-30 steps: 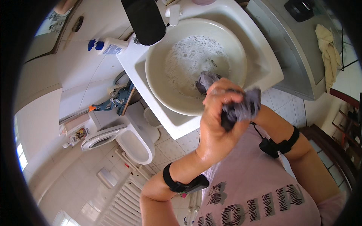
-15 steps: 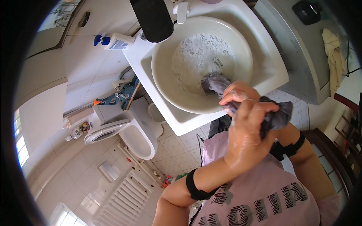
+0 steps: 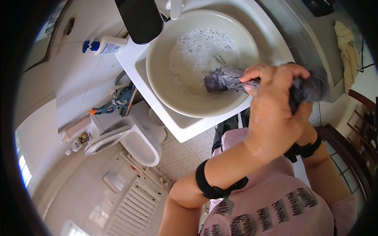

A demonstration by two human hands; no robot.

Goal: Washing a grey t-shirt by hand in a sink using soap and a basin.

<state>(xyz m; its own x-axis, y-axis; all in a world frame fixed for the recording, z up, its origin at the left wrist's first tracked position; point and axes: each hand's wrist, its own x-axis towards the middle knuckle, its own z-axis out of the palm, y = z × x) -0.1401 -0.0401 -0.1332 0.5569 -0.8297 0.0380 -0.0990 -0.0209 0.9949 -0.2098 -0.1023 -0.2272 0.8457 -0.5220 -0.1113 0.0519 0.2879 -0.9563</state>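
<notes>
A wet, twisted dark-grey cloth point(image 3: 224, 80) stretches from the basin to my hands. My left hand point(image 3: 271, 108), back turned up, is closed around its bunched right end. Behind it, my right hand point(image 3: 254, 73) is largely hidden; its curled fingers appear to grip the cloth's middle. The cloth's lower end hangs into the round pale basin point(image 3: 155, 92), over sudsy water point(image 3: 199, 45). The basin sits in a white sink point(image 3: 181, 131).
A black cylindrical object point(image 3: 139, 19) and the faucet point(image 3: 176, 8) stand at the sink's back edge, beside a white pump bottle point(image 3: 110, 46) with a blue top. A toilet point(image 3: 141, 145) is at left; a grey appliance point(image 3: 311, 43) with a beige cloth point(image 3: 347, 55) is at right.
My hands have moved up and to the right with the grey cloth, and more of its twisted length shows. The view has shifted slightly.
</notes>
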